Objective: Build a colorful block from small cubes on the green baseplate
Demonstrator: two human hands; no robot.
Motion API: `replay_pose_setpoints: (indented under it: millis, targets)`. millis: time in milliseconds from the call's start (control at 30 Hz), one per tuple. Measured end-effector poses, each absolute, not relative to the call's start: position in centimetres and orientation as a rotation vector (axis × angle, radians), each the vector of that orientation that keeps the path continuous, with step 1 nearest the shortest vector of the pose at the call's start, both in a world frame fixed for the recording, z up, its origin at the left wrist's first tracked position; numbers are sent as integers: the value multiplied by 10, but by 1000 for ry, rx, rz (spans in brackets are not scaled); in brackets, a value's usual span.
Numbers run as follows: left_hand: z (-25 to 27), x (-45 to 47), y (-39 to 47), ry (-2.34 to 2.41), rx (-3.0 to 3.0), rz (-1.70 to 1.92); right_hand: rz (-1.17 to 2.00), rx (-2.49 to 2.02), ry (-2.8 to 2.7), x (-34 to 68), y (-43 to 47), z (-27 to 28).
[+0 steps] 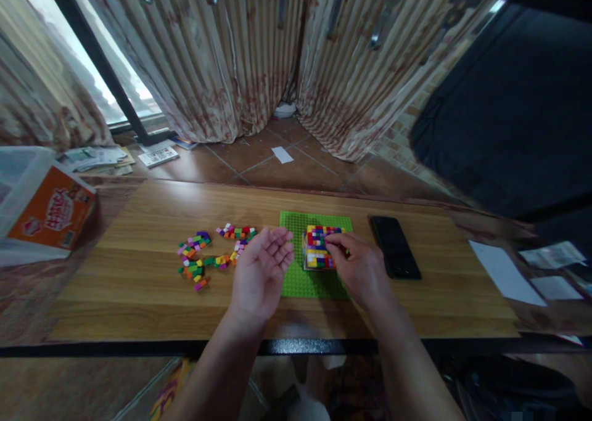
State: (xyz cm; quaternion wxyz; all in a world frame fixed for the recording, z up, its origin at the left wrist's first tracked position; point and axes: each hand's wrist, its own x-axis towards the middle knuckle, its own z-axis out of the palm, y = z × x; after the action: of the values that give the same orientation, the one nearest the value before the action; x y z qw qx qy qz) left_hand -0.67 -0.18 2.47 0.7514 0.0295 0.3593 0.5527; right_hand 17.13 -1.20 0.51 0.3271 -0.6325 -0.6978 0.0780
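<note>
Beyond the left edge of the counter [124, 298] stands a translucent plastic bin [23, 162] with an orange label [58, 208], and behind the far left corner lie a pile of papers [95, 157] and a white booklet [158, 156] on the floor. Left of the middle of the wood-grain counter, well in from its left edge, small loose toy bricks [197, 241] in many colours lie scattered in a broken, curving cluster. Just right of them is the left hand [263, 270], above the counter with its palm turned up and its fingers spread slightly and loosely curled. Next comes a green studded baseplate [296, 284], lying flat between the counter's far and near edges and partly hidden by the hands. On it sits a multicoloured brick block [317, 248], toward the baseplate's right side. The right hand [358, 261] reaches over that block's right part, thumb and forefinger brought together at its top; whether they grip a brick cannot be told. The two hands are apart. Right of the right hand a black smartphone [395, 247] lies at a slant on the counter. Past the counter's right edge lies a white sheet [506, 273].
</note>
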Motion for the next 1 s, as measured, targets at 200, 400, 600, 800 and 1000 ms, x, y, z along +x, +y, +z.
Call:
replay_pose_setpoints:
  millis: [200, 400, 600, 800, 1000]
  targets:
    - [25, -8, -2, 781, 68, 1205, 273, -1624, -1768, 172, -12, 4]
    - [25, -9, -3, 781, 62, 1209, 388, -1701, -1623, 176, -11, 3]
    - [24, -9, -3, 783, 69, 1209, 416, -1756, -1491, 169, -7, 3]
    - [26, -10, -3, 765, 78, 1209, 473, -1798, -1465, 166, -6, 7]
    - [24, -11, -4, 761, 98, 1211, 458, -1795, -1485, 167, -5, 5]
